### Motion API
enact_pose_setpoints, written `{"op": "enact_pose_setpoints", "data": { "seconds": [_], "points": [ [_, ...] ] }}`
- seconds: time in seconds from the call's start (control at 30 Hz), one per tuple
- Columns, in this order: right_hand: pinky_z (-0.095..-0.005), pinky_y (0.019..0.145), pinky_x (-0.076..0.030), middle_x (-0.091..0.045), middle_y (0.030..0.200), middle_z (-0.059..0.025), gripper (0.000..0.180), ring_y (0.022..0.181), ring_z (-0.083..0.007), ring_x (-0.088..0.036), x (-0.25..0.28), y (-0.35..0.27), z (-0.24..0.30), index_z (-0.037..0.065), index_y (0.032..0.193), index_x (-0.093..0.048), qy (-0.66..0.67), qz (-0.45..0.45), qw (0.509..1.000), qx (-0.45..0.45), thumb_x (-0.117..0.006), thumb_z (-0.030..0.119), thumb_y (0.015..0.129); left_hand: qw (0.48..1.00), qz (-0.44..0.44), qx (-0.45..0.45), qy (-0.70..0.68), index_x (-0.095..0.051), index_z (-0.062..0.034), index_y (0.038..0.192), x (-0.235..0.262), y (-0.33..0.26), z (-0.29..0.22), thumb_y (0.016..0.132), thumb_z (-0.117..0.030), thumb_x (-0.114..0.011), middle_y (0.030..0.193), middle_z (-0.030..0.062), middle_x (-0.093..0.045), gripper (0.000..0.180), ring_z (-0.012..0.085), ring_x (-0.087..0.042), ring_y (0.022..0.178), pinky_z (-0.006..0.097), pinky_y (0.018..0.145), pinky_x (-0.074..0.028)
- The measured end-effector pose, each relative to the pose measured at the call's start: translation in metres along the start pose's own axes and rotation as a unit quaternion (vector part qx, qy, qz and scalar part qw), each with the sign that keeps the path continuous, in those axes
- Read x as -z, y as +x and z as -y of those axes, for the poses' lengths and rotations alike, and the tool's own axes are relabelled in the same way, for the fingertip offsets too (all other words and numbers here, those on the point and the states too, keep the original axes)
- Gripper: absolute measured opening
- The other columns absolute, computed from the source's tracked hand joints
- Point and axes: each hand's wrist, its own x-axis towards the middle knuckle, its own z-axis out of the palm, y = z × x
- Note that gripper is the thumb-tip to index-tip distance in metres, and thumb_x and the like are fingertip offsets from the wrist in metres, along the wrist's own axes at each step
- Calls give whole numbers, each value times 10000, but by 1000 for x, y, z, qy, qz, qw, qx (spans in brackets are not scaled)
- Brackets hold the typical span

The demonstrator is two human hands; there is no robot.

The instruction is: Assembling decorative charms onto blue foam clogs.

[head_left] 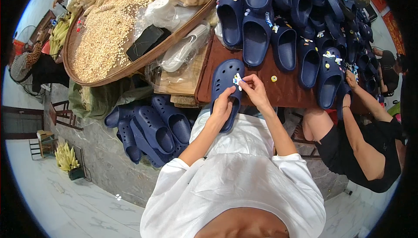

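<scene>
My left hand [223, 105] grips a navy blue foam clog [226, 76] by its middle, holding it at the near edge of a brown table [287, 93]. My right hand [256, 91] pinches a small white charm [237, 80] against the clog's perforated toe. A small yellow round charm [274, 78] lies loose on the table just right of my right hand.
Many navy clogs [285, 24] with charms cover the table's far side. More clogs [150, 127] are piled on the floor at left. A big woven tray [109, 74] holds grain, bags and a black phone. A seated person [361, 142] at right handles a clog.
</scene>
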Motion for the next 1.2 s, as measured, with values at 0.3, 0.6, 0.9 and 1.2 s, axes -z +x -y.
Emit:
{"op": "enact_pose_setpoints", "data": {
  "seconds": [0.3, 0.6, 0.9, 1.2],
  "points": [
    [-246, 687, -509, -639, 923, -41, 158, 791, -114, -614, 3, -11, 2, 27, 1026, -612, -24, -63, 998, 11, -661, 146, 934, 1000, 5, 22, 10, -634, -16, 1092, -4, -5, -8, 875, -96, -679, 1053, 47, -661, 236, 156, -615, 966, 303, 881, -480],
    [-428, 850, -456, -545, 1040, -128, 224, 972, -330, -556, 76, -2, -8, 48, 1086, -597, -414, -214, 876, 126, -661, 117, 883, 999, -43, 28, 3, -585, 55, 1131, -5, -5, -26, 815, 21, -604, 1085, 136, -653, 318, 237, -640, 1004, 328, 933, -504],
    [-352, 755, -503, -548, 1000, -114, 235, 851, -240, -617, 53, 11, 6, 21, 1074, -598, -268, -141, 950, 75, -699, 74, 868, 993, 29, 37, -105, -461, 74, 1323, -18, 0, -39, 782, -63, -537, 1280, 218, -583, 564, 351, -595, 1156, 470, 1018, -486],
    [-293, 740, -516, -572, 978, -79, 228, 805, -167, -623, 7, 22, 45, 14, 1024, -618, -160, -68, 982, 76, -739, 99, 851, 994, 59, 24, -89, -474, 67, 1326, -25, -1, -38, 758, -95, -546, 1280, 204, -592, 594, 332, -595, 1164, 458, 1013, -485]
  ]
}}
